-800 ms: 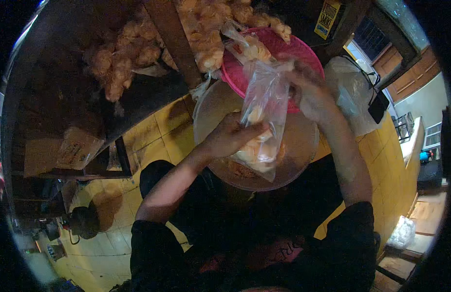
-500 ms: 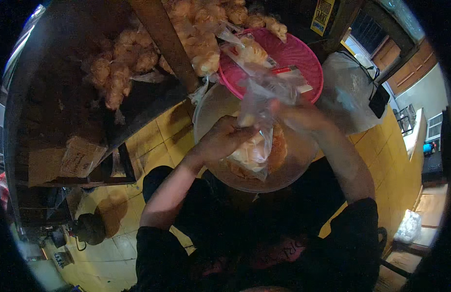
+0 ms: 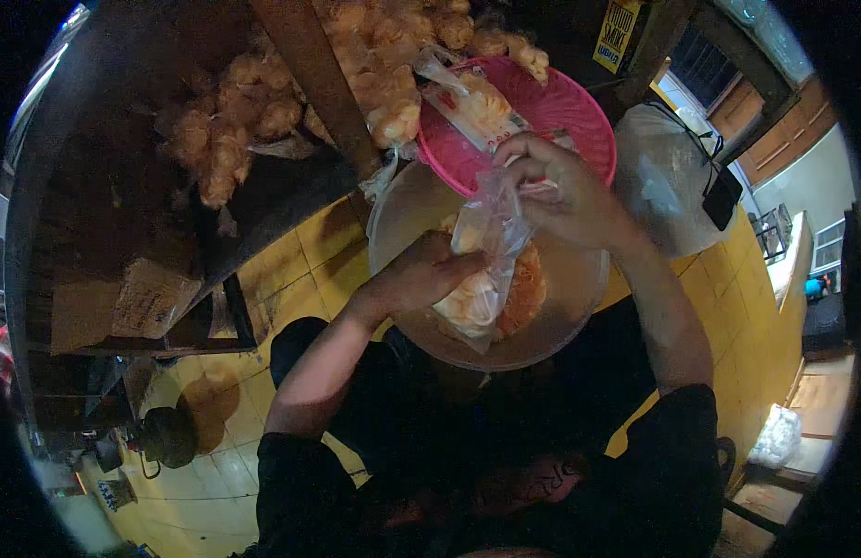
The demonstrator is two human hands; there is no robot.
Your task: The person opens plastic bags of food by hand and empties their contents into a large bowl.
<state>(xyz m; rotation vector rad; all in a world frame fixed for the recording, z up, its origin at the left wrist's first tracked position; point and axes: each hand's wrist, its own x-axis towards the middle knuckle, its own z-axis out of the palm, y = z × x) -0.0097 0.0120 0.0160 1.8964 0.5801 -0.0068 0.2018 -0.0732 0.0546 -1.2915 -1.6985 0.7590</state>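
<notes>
Over a large translucent tub (image 3: 393, 219), my left hand (image 3: 421, 270) grips a clear plastic bag (image 3: 486, 251) partly filled with pale crackers. The bag leans, with its filled end low and its loose upper end toward my right hand. My right hand (image 3: 570, 195) is at that upper end, fingers curled, seeming to pinch the plastic; the exact contact is partly hidden. Beneath the bag, orange-toned food (image 3: 528, 293) lies in the tub. Just beyond stands a pink basket (image 3: 579, 98) with another small bag of crackers (image 3: 482, 102) in it.
Many filled cracker bags (image 3: 249, 112) lie on the dark table at the far left, beside a wooden post (image 3: 324, 84). A large clear plastic sack (image 3: 668, 177) with a dark phone-like object (image 3: 723, 197) stands right. A cardboard box (image 3: 124, 302) sits at left, above yellow floor tiles (image 3: 310, 251).
My right hand has moved slightly up, its fingers now showing clearly. The bag's upper end has come down from over the basket, and its filled end has tilted to the left.
</notes>
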